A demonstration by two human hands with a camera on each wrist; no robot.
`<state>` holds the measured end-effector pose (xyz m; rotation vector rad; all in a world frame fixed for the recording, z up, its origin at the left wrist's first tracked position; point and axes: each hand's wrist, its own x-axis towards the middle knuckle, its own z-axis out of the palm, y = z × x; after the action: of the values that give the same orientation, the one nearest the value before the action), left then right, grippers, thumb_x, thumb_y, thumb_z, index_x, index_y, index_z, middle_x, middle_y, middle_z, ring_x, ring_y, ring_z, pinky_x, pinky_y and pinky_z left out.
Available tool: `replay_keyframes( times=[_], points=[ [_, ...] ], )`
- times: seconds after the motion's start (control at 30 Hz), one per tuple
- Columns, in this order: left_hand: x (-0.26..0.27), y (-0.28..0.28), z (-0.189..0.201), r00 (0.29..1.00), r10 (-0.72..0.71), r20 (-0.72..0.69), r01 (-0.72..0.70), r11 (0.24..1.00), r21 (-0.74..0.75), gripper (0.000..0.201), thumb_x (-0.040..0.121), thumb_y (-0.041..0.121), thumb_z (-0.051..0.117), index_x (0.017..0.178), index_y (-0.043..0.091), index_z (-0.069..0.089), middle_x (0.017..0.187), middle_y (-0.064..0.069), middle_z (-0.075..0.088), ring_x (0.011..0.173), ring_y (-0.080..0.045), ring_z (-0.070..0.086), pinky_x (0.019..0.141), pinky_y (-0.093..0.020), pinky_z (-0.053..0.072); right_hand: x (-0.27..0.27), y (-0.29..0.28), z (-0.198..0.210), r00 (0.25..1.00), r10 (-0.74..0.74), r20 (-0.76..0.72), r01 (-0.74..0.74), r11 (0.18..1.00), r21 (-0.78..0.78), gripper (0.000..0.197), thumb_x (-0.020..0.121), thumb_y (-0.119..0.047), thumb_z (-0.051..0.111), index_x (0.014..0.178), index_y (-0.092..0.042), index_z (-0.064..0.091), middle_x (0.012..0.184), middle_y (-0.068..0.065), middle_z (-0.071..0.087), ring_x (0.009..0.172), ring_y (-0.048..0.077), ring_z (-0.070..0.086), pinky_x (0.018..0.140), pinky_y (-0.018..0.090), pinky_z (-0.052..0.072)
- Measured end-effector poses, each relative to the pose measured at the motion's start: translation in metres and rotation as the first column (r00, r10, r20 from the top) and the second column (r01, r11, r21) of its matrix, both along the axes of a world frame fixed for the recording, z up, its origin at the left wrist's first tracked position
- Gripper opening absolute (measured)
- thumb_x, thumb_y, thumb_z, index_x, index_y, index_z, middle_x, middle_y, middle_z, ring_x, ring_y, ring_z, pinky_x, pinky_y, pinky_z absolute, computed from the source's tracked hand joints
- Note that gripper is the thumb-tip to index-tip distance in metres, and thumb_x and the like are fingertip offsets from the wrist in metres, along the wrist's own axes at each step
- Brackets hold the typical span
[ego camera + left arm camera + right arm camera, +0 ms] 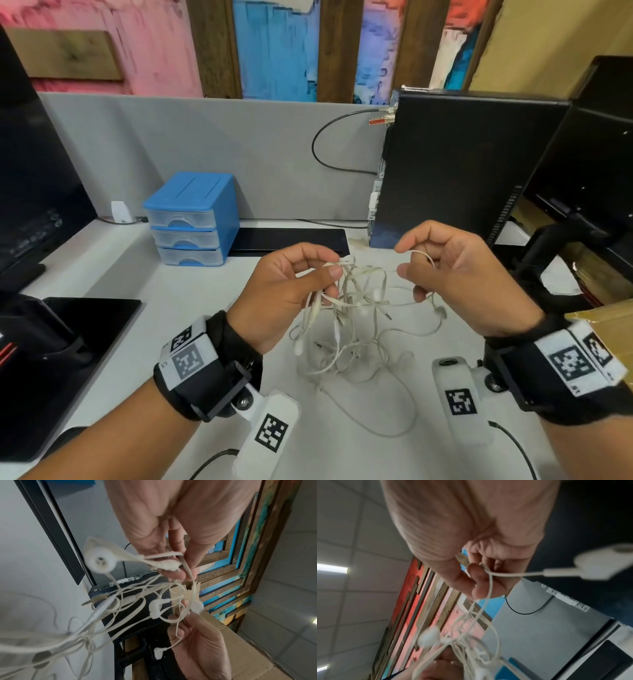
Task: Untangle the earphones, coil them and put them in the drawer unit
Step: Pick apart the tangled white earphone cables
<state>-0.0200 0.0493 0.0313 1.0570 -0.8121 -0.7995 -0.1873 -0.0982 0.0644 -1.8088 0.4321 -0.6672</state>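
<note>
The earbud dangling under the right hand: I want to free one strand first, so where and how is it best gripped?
Probably pinch its straight stem where the cable enters, coming from the free outer side, away from the earphone tangle. The stem is rigid and hangs clear below the right hand; the left hand holds the knot.

Bright even ceiling light, soft shadows, wide-angle edge bending, wrist views motion-blurred

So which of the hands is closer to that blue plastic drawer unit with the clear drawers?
Left. The left hand is just right of and in front of the blue plastic drawer unit, pinching the tangled white earphones. The right hand is further right, pinching one cord.
</note>
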Motion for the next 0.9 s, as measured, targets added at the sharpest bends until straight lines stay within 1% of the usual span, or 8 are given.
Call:
replay_keyframes(
  times=[0.13,0.23,0.4,0.53,0.67,0.73,0.8,0.9],
  points=[
    [0.003,-0.002,-0.003,1.000,-0.010,-0.007,0.011,0.999,0.031,0.018,0.072,0.008,0.069,0.089,0.004,0.066,0.064,0.001,0.063,0.046,-0.011,0.052,0.048,-0.019,0.046,-0.002,-0.001,0.002,0.996,-0.078,0.051,0.078,0.997,0.004,0.008,0.091,0.002,0.060,0.090,-0.004,0.064,0.065,0.020,0.055,0.054,0.019,0.057,0.055,0.031,0.054],
    [0.005,-0.001,-0.006,1.000,-0.020,-0.008,0.020,0.996,0.089,0.022,0.072,0.012,0.070,0.093,0.007,0.067,0.067,0.003,0.064,0.044,-0.012,0.048,0.047,-0.021,0.043,-0.001,0.003,0.003,0.994,-0.085,0.064,0.087,0.996,-0.017,0.007,0.093,-0.002,0.059,0.090,-0.006,0.065,0.063,0.013,0.062,0.059,0.020,0.063,0.056,0.028,0.055],
    [0.000,0.000,-0.009,0.990,-0.129,0.063,0.100,0.936,0.338,0.040,0.069,0.038,0.075,0.102,0.015,0.075,0.071,0.000,0.059,0.045,-0.012,0.042,0.052,-0.027,0.039,0.001,0.012,0.002,0.998,-0.047,0.031,0.048,0.998,-0.039,0.007,0.093,-0.003,0.060,0.090,-0.006,0.065,0.062,0.010,0.064,0.061,0.024,0.067,0.059,0.030,0.056],
    [-0.006,-0.001,-0.014,0.954,-0.206,0.218,0.090,0.890,0.447,0.005,0.081,0.018,0.077,0.083,0.013,0.075,0.083,-0.004,0.067,0.060,-0.008,0.052,0.054,-0.019,0.045,0.002,0.013,0.002,0.999,-0.023,0.033,0.026,0.997,-0.069,0.009,0.093,-0.004,0.061,0.089,-0.009,0.067,0.062,0.010,0.065,0.060,0.025,0.067,0.058,0.032,0.056],
    [-0.003,-0.001,-0.016,0.950,-0.146,0.274,0.021,0.911,0.412,0.011,0.086,0.012,0.071,0.080,0.005,0.065,0.067,0.010,0.062,0.049,-0.005,0.048,0.051,-0.018,0.044,0.001,0.010,0.000,0.995,-0.068,0.072,0.080,0.981,-0.179,0.008,0.091,-0.007,0.065,0.088,-0.012,0.071,0.058,0.007,0.059,0.052,0.019,0.055,0.053,0.030,0.050],
    [-0.002,0.000,-0.012,0.958,-0.133,0.254,0.025,0.921,0.388,0.017,0.088,0.010,0.068,0.087,-0.004,0.060,0.076,-0.001,0.067,0.046,-0.008,0.048,0.049,-0.019,0.044,0.000,0.006,-0.001,0.988,-0.133,0.079,0.152,0.937,-0.316,0.008,0.089,-0.011,0.068,0.087,-0.017,0.073,0.057,0.010,0.056,0.052,0.018,0.049,0.052,0.028,0.046],
    [0.000,0.001,-0.008,0.971,-0.130,0.198,0.053,0.934,0.353,0.015,0.089,0.007,0.066,0.089,-0.005,0.056,0.092,-0.013,0.072,0.044,-0.011,0.052,0.046,-0.021,0.045,-0.001,0.001,-0.003,0.974,-0.218,0.057,0.219,0.857,-0.466,0.007,0.089,-0.017,0.069,0.087,-0.022,0.072,0.059,0.007,0.059,0.052,0.017,0.050,0.053,0.031,0.047],
    [0.004,0.003,-0.002,0.982,-0.141,0.122,0.100,0.951,0.294,0.011,0.090,0.000,0.062,0.094,-0.001,0.052,0.093,-0.006,0.076,0.041,-0.012,0.053,0.043,-0.021,0.045,-0.003,-0.004,-0.004,0.959,-0.284,-0.006,0.231,0.794,-0.563,0.004,0.087,-0.025,0.069,0.086,-0.026,0.072,0.058,-0.001,0.060,0.051,0.014,0.052,0.054,0.031,0.048]
  ],
)
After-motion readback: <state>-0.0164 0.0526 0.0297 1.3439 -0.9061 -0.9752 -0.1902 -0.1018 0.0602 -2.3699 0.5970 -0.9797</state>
